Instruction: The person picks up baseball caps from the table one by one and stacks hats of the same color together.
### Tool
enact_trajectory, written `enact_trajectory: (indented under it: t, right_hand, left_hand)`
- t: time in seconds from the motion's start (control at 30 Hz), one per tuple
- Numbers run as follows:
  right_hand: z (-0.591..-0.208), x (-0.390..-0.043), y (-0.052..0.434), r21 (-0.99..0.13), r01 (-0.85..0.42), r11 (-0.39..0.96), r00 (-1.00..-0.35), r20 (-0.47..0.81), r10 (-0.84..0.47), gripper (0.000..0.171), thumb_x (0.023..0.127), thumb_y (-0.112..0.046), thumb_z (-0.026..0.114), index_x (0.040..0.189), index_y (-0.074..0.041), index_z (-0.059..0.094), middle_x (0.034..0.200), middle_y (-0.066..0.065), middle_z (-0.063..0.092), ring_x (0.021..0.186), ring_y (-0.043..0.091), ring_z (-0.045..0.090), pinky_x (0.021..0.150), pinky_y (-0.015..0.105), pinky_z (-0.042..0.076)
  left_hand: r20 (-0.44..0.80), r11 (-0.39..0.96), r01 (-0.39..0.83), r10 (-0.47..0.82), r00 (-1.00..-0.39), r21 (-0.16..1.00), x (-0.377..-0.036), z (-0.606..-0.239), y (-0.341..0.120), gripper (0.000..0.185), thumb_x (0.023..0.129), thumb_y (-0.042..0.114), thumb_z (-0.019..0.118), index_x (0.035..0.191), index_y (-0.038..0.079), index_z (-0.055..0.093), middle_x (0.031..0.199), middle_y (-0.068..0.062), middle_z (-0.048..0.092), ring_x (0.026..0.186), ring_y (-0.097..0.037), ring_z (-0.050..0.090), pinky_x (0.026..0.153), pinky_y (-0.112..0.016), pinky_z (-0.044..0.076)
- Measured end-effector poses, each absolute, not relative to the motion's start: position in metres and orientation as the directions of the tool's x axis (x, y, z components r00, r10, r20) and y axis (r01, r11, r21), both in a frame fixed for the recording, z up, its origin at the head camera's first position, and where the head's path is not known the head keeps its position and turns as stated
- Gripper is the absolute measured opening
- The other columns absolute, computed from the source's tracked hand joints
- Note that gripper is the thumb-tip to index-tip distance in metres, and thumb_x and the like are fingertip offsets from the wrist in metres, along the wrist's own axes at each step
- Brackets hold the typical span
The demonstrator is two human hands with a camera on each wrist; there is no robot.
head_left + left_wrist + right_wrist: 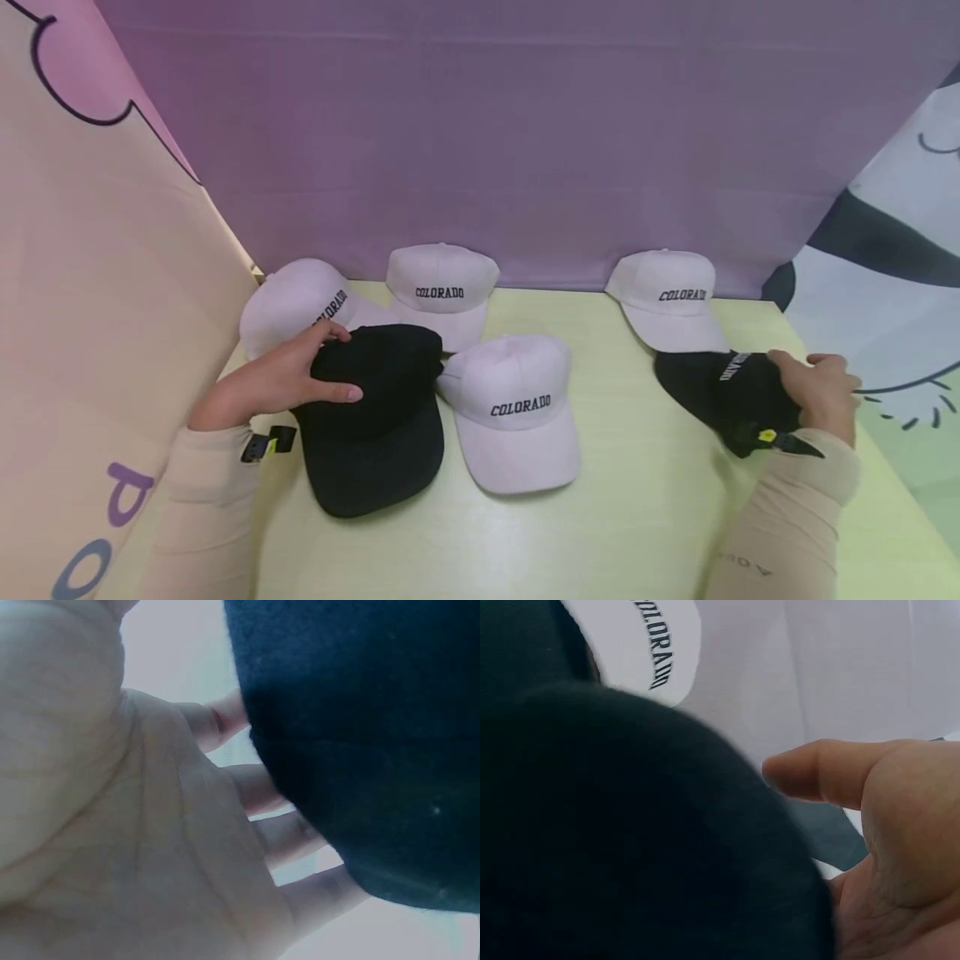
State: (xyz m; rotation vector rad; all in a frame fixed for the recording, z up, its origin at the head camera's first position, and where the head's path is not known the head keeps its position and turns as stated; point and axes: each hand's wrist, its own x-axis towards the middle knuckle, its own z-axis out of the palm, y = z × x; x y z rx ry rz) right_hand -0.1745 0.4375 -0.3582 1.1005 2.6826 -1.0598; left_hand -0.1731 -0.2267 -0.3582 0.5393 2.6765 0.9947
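2 black caps – 4 white caps lettered black – pale yellow table.

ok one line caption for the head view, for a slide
Left hand and right hand each hold a black cap among four white caps.

On the table, four caps stand behind two caps lying at left and right.
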Motion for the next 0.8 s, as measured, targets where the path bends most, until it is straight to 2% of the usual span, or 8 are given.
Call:
enact_trajectory:
  t: [0.23,0.47,0.63,0.7,0.73,0.8]
  right_hand:
    - [-0.3679,-0.1769,0.4394,-0.602,0.624,0.499,-0.743,-0.26,0.616,0.087,0.099,-0.052,0.046,0.154,0.01,0.019,0.155,0.046,0.006,0.143,0.064,0.013,0.114,0.07,0.024]
    - [-0.3679,-0.1763,0.4418,-0.604,0.629,0.49,-0.725,-0.229,0.649,0.086,0.098,-0.05,0.052,0.157,0.006,0.025,0.157,0.044,0.007,0.145,0.06,0.012,0.114,0.07,0.027]
    - [-0.366,-0.1751,0.4414,-0.646,0.592,0.482,-0.721,-0.156,0.676,0.07,0.099,-0.032,0.051,0.154,0.006,0.032,0.156,0.044,0.012,0.145,0.059,0.013,0.115,0.067,0.027]
    - [-0.3649,-0.1745,0.4408,-0.666,0.571,0.48,-0.714,-0.113,0.691,0.064,0.096,-0.022,0.051,0.152,0.005,0.036,0.151,0.043,0.022,0.143,0.058,0.018,0.114,0.066,0.029]
    - [-0.3638,-0.1744,0.4402,-0.675,0.562,0.478,-0.709,-0.096,0.699,0.062,0.094,-0.017,0.049,0.151,0.005,0.038,0.147,0.042,0.028,0.142,0.057,0.022,0.112,0.064,0.031]
    - [-0.3606,-0.1741,0.4393,-0.684,0.555,0.473,-0.695,-0.07,0.715,0.06,0.089,-0.009,0.045,0.148,0.006,0.041,0.13,0.037,0.038,0.135,0.052,0.032,0.101,0.056,0.04]
  left_hand:
    - [-0.085,0.698,0.265,0.423,-0.902,0.665,-0.1728,-0.3568,-0.2275,0.074,0.085,0.04,0.084,0.136,0.003,0.046,0.145,-0.021,0.049,0.137,-0.043,0.044,0.11,-0.058,0.04]
    - [-0.071,0.699,0.278,0.426,-0.902,0.659,-0.1734,-0.3574,-0.2274,0.073,0.084,0.04,0.084,0.135,0.003,0.046,0.143,-0.021,0.051,0.136,-0.042,0.045,0.109,-0.057,0.04]
    - [-0.07,0.699,0.278,0.425,-0.903,0.659,-0.173,-0.3574,-0.2271,0.072,0.084,0.04,0.084,0.134,0.003,0.047,0.143,-0.021,0.051,0.136,-0.042,0.046,0.109,-0.057,0.041]
    - [-0.068,0.698,0.279,0.425,-0.903,0.66,-0.1727,-0.3572,-0.2271,0.072,0.084,0.039,0.085,0.134,0.003,0.047,0.142,-0.022,0.051,0.136,-0.043,0.046,0.109,-0.057,0.041]
    - [-0.066,0.697,0.28,0.425,-0.903,0.66,-0.1725,-0.3571,-0.227,0.072,0.084,0.039,0.085,0.134,0.003,0.047,0.142,-0.022,0.051,0.136,-0.043,0.046,0.109,-0.057,0.041]
    - [-0.068,0.697,0.278,0.425,-0.903,0.661,-0.1722,-0.357,-0.227,0.073,0.084,0.039,0.085,0.134,0.003,0.047,0.142,-0.022,0.051,0.136,-0.043,0.045,0.109,-0.057,0.04]
